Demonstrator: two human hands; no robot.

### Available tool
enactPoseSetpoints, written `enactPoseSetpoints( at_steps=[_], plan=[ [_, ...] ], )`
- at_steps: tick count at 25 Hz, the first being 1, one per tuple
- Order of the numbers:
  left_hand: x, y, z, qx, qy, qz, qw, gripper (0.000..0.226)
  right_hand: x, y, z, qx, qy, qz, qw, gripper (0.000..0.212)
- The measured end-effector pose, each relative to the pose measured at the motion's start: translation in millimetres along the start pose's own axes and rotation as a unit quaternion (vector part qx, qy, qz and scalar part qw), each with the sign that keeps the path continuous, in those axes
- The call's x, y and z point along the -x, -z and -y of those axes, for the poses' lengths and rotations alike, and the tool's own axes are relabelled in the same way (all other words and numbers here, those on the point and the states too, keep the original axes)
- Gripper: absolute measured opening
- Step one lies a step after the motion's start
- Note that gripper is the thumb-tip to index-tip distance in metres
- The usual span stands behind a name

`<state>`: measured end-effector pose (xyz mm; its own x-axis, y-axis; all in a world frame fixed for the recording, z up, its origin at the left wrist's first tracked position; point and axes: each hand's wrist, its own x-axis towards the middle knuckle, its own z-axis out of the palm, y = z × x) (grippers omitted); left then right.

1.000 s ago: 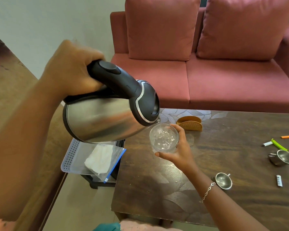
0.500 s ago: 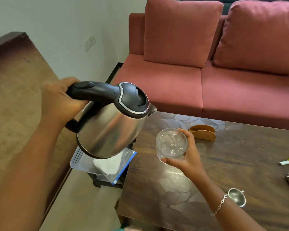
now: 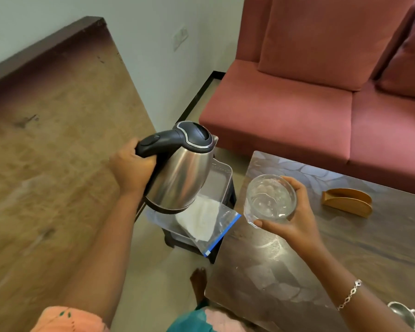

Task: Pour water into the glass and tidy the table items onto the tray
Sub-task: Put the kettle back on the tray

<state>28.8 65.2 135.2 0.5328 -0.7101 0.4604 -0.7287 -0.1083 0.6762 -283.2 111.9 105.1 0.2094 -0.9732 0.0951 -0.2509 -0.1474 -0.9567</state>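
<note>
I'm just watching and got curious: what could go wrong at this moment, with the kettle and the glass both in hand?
The glass holds water and hangs in the right hand above the table; a tilt could spill it. The left hand holds the kettle over a plastic bag, which drips could wet.

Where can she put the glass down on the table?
The table is bare right under the glass in her right hand, and toward its near edge, between that hand and the small steel cup. The far side has the wooden holder. The tray under the kettle is crowded with a plastic bag.
</note>
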Motion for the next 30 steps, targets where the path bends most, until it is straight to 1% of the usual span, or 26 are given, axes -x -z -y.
enactPoseSetpoints(
  at_steps=[1, 3, 5, 9, 13, 16, 18, 21, 23, 27, 30],
  plan=[
    [-2, -6, 11, -0.007, 0.04, 0.004, 0.999, 0.01, -7, -9, 1, -0.002, 0.0, 0.007, 1.0, 0.092],
    [-4, -19, 32, -0.018, 0.112, 0.019, 0.993, 0.013, -20, -23, 4, -0.005, 0.0, 0.014, 1.0, 0.092],
    [-5, -32, 53, -0.021, 0.168, 0.032, 0.985, 0.005, -32, -35, 6, -0.004, 0.001, 0.022, 1.0, 0.093],
    [-3, -56, 93, 0.031, 0.256, 0.06, 0.964, 0.016, -55, -55, 8, 0.001, 0.0, 0.027, 1.0, 0.094],
    [0, -80, 122, 0.045, 0.323, 0.076, 0.942, 0.026, -70, -68, 6, 0.009, -0.005, 0.022, 1.0, 0.093],
    [-1, -97, 137, 0.073, 0.341, 0.085, 0.934, 0.031, -80, -75, 5, 0.012, -0.01, 0.018, 1.0, 0.092],
    [3, -104, 145, 0.055, 0.343, 0.107, 0.932, 0.032, -85, -78, 5, 0.014, -0.016, 0.019, 1.0, 0.088],
    [19, -108, 153, 0.027, 0.305, 0.147, 0.941, 0.031, -88, -80, 5, 0.021, -0.006, 0.023, 0.999, 0.085],
    [28, -107, 158, 0.022, 0.287, 0.15, 0.946, 0.028, -89, -79, 3, 0.019, -0.006, 0.023, 1.0, 0.086],
    [44, -102, 169, 0.022, 0.27, 0.169, 0.948, 0.027, -86, -76, 1, 0.012, -0.01, 0.025, 1.0, 0.086],
    [53, -94, 169, 0.041, 0.283, 0.18, 0.941, 0.027, -80, -75, 1, 0.008, -0.015, 0.023, 1.0, 0.086]
  ],
)
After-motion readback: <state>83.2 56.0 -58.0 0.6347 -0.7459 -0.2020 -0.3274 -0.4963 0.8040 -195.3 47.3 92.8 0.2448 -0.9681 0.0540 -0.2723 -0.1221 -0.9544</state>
